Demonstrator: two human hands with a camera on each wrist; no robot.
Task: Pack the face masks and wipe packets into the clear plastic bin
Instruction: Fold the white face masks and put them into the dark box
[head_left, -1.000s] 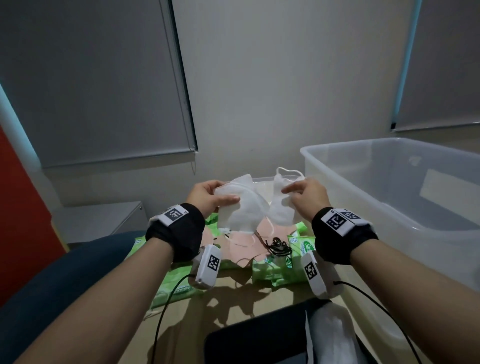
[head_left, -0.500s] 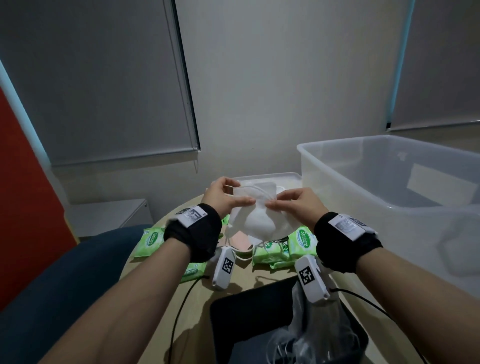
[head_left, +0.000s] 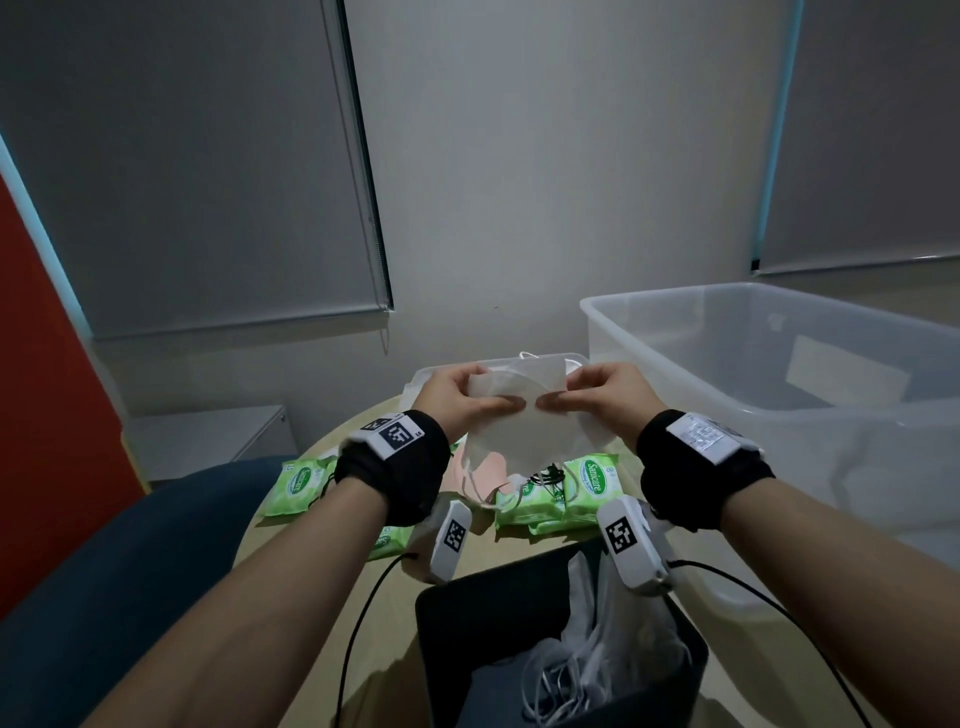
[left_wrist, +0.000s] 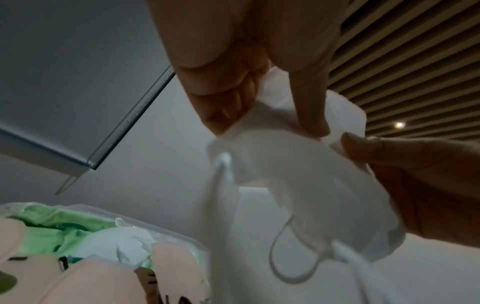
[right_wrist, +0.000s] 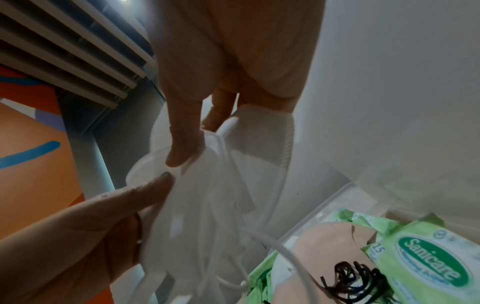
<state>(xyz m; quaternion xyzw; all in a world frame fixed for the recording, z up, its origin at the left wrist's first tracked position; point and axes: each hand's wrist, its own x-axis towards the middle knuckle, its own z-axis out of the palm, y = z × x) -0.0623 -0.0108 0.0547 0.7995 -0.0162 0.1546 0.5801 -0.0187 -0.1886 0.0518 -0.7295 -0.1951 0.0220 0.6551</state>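
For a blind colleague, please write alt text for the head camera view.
Both hands, left hand and right hand, pinch a white face mask above a round table. Green wipe packets and a pink mask lie below it; the clear plastic bin stands at right.

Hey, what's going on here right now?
A person is holding a white face mask up over the table, the left hand and right hand each pinching it near the top edge. Green wipe packets and a pink mask lie on the table below. The big clear bin stands at the right; no masks or packets show in it.
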